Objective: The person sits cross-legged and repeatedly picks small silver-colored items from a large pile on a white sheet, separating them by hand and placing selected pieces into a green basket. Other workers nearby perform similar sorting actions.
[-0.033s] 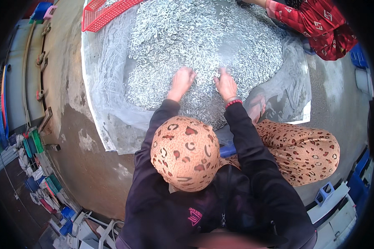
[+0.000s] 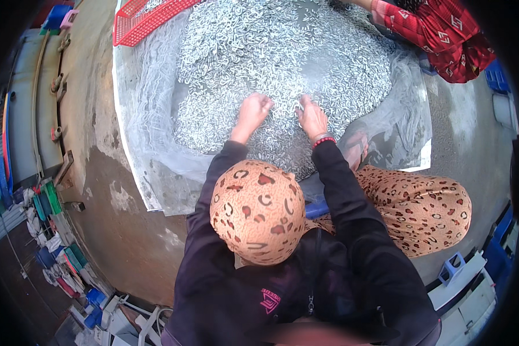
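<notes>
A wide layer of small, silvery, curled pieces that look like little fish (image 2: 230, 52) lies spread over a pale mesh net (image 2: 150, 109). My left hand (image 2: 254, 112) rests at the near middle of the layer, its fingers curled together at the pieces. Close to its right, my right hand (image 2: 313, 118), with a red bead bracelet (image 2: 324, 141) at the wrist, has thumb and fingers drawn in low over the pieces. Whatever lies between the fingertips of either hand is too small to make out.
A red slotted plastic basket (image 2: 150, 26) stands at the far left corner. From the far right reaches another person's red patterned sleeve (image 2: 409, 26). Below the net lies a white-edged sheet (image 2: 127, 135). My patterned knee (image 2: 256, 210) sits just before the near edge.
</notes>
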